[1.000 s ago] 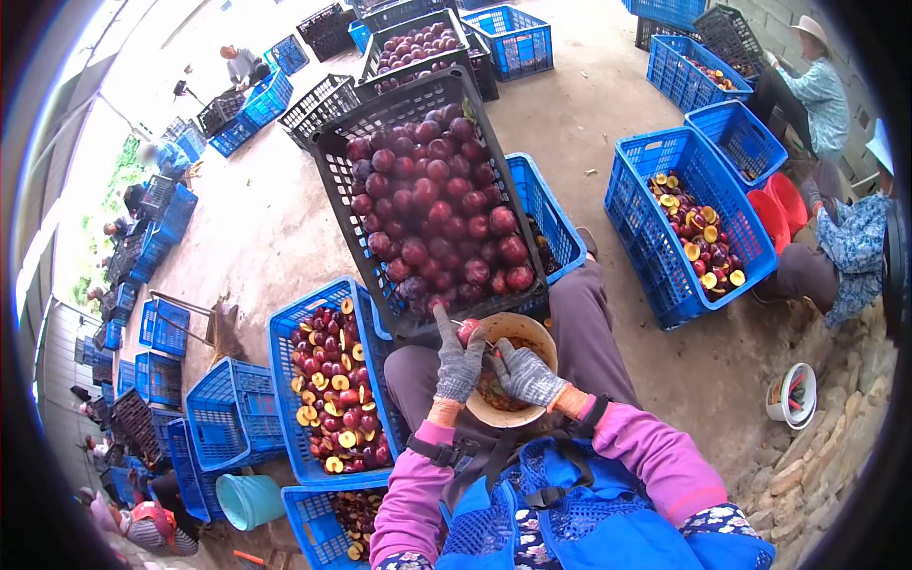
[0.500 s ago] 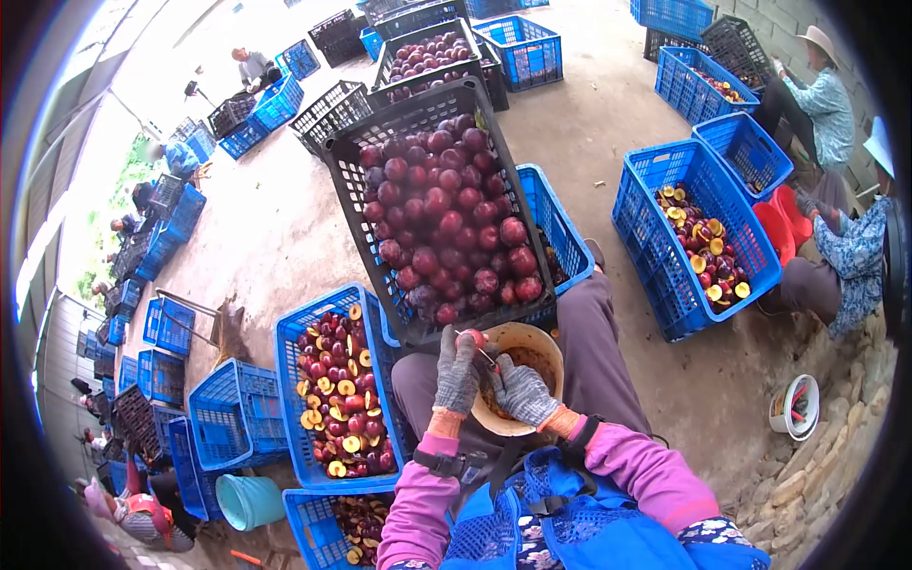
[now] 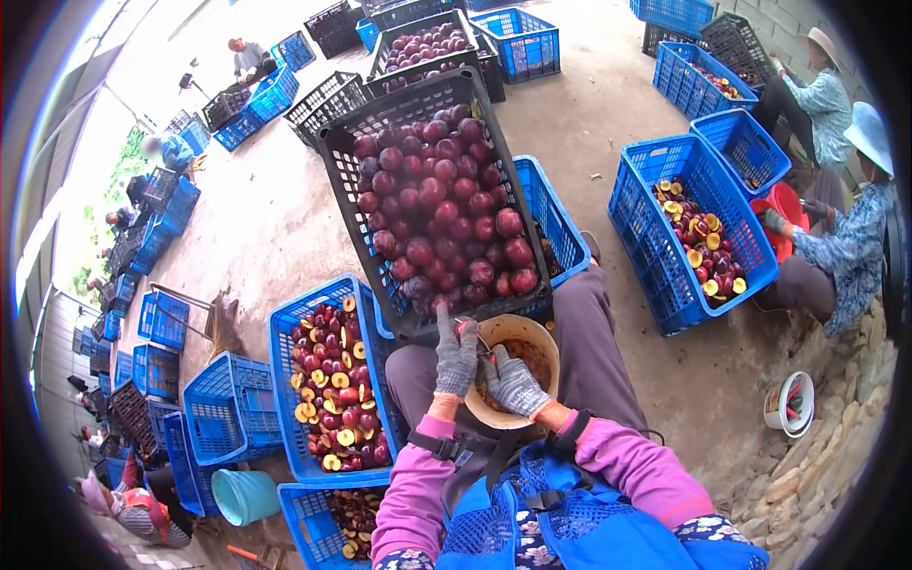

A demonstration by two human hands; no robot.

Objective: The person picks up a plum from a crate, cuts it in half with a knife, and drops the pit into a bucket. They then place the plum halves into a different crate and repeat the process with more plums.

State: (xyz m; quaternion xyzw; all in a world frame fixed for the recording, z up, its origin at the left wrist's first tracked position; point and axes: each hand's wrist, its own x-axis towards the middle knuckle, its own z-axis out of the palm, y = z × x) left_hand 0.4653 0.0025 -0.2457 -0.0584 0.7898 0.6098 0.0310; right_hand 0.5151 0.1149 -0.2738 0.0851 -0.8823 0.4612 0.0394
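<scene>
My left hand (image 3: 457, 361), in a grey knit glove, is closed around a red plum (image 3: 463, 329) that shows only in part between the fingers. One fingertip reaches up to the near rim of the black crate (image 3: 408, 328). In my right hand (image 3: 516, 385), also gloved, is a small knife (image 3: 490, 357) with a red handle; its thin blade points toward the plum. Both hands are over a round tub (image 3: 540, 334) between my knees, with brownish pulp or pits inside. Whole dark plums (image 3: 439, 204) fill the black crate in front of me.
Left of my legs, a blue crate (image 3: 277, 380) holds halved plums; another (image 3: 304, 527) stands nearer me. On the right, a blue crate (image 3: 655, 275) of halves stands before a seated person (image 3: 850, 242) with a red basin (image 3: 785, 204). A white bucket (image 3: 804, 418) sits by the stones.
My left hand's finger has extended up toward the crate, and less of the plum shows. My right hand stays near the tub with the knife. The view shifts slightly; the person at right moves the red basin.
</scene>
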